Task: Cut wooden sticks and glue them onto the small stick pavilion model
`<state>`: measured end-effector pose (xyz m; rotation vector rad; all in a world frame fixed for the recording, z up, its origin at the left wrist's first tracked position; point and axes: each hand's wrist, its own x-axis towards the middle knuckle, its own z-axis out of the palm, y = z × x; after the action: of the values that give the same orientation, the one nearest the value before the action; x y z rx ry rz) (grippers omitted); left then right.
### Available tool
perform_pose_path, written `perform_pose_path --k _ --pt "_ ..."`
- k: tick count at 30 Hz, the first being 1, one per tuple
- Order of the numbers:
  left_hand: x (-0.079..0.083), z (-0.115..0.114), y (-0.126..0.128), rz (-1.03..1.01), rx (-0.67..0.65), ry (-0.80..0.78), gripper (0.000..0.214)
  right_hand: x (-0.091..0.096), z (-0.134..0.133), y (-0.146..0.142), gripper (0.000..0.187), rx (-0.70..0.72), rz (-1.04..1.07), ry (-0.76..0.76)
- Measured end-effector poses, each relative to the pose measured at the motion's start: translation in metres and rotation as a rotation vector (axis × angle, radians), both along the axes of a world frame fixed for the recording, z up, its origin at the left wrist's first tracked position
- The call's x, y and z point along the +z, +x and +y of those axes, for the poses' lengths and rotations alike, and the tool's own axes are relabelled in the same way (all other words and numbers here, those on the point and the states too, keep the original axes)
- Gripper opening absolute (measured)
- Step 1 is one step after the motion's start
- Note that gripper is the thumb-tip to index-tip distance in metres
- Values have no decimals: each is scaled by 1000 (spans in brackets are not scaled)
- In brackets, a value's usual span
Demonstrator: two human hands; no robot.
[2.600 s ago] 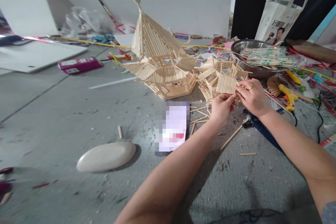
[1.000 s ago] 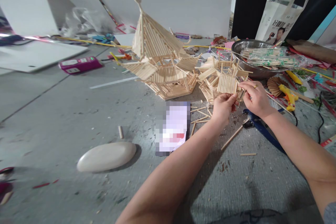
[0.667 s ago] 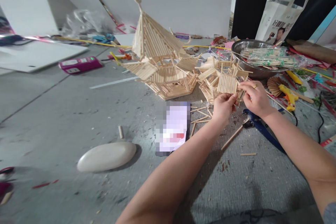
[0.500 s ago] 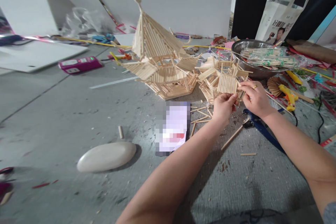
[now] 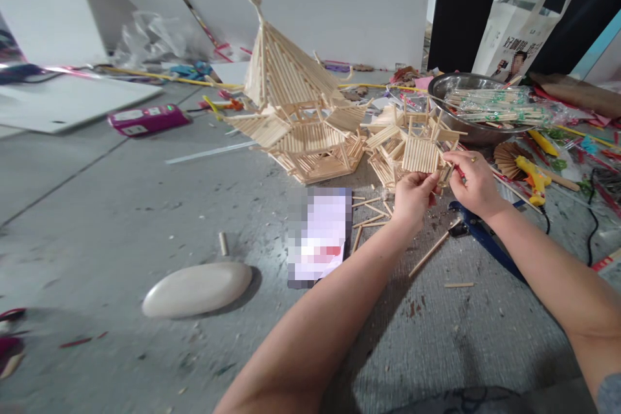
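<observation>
A small panel of wooden sticks (image 5: 420, 154) is held up just in front of a heap of similar stick pieces (image 5: 395, 136). My left hand (image 5: 411, 199) pinches the panel's lower edge from below. My right hand (image 5: 471, 181) is closed on the panel's right edge, fingers curled, with a ring on one finger. Left of them stands a tall stick pagoda model (image 5: 291, 97) with a pointed roof. Loose sticks (image 5: 371, 213) lie on the floor under my hands.
A metal bowl (image 5: 449, 87) holding wrapped chopsticks sits behind my hands, with a white bag (image 5: 526, 22) beyond. A yellow glue gun (image 5: 531, 176) and blue cutters (image 5: 478, 229) lie at right. A phone (image 5: 317, 236), a smooth stone (image 5: 196, 289) and a pink pack (image 5: 145, 119) rest on the grey floor.
My right hand has shifted slightly right and turned at the panel's edge. My left hand and the panel have stayed almost still.
</observation>
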<state>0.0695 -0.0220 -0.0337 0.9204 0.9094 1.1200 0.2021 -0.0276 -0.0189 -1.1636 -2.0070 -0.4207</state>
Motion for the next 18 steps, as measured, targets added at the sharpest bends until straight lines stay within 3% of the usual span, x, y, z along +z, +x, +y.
perform_pose_path --k 11,18 --pt "0 -1 0 -26 2 15 27 0 0 -1 35 24 -19 85" --pt "-3 1 1 -12 3 3 27 0 0 -2 36 14 -8 44"
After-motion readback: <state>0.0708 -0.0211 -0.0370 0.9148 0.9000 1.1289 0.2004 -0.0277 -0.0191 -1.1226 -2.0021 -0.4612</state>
